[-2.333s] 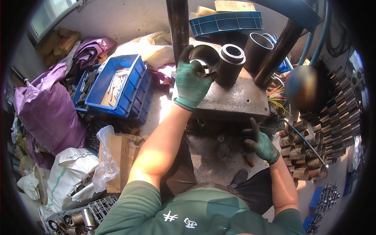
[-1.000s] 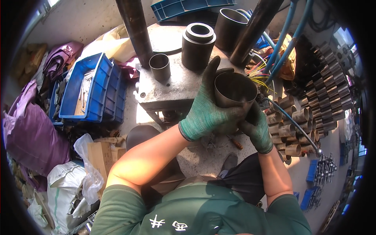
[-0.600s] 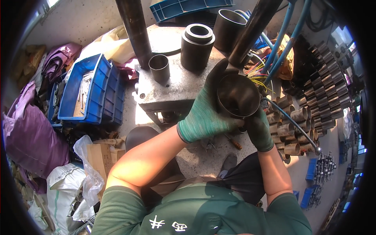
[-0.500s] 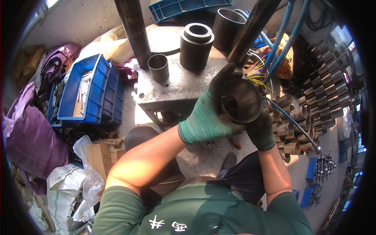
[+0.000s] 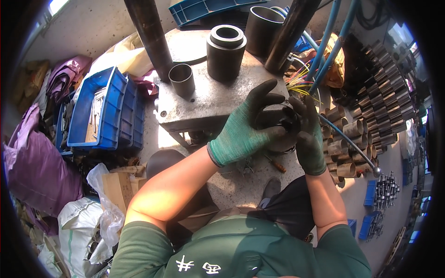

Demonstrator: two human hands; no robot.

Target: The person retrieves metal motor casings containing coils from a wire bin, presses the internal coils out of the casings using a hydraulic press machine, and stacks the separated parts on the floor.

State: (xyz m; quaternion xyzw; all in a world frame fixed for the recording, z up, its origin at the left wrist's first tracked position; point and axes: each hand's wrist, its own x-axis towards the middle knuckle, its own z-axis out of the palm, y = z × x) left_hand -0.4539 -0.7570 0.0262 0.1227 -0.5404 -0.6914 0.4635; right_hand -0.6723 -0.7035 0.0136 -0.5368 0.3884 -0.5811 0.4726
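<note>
Both my hands wear green knit gloves with dark coated palms and fingers. Between them, in front of the metal block's right corner, is a dark metal sleeve (image 5: pixel 274 116), partly hidden by my fingers. My left hand (image 5: pixel 252 125) curves round its left side, thumb across the front and fingers spread over the top. Against the right side lies my right hand (image 5: pixel 309 136), its fingers pointing up. On the worn metal block (image 5: pixel 211 104) stand a short open sleeve (image 5: pixel 181 81), a thick stepped cylinder (image 5: pixel 226 55) and a wide open tube (image 5: pixel 263 34).
Two dark upright posts (image 5: pixel 150 39) rise from the block. Blue hoses (image 5: pixel 331 41) and coloured wires (image 5: pixel 301 83) hang at its right. Stacked metal tubes (image 5: pixel 380 102) fill the right side. Blue bins (image 5: pixel 95 109) and a purple sack (image 5: pixel 41 162) are at left. A wooden-handled tool (image 5: pixel 277 165) lies below.
The sleeve's open end no longer faces up at me. My left fingers have spread over it, and my right hand has risen along its side. The view has shifted slightly.
</note>
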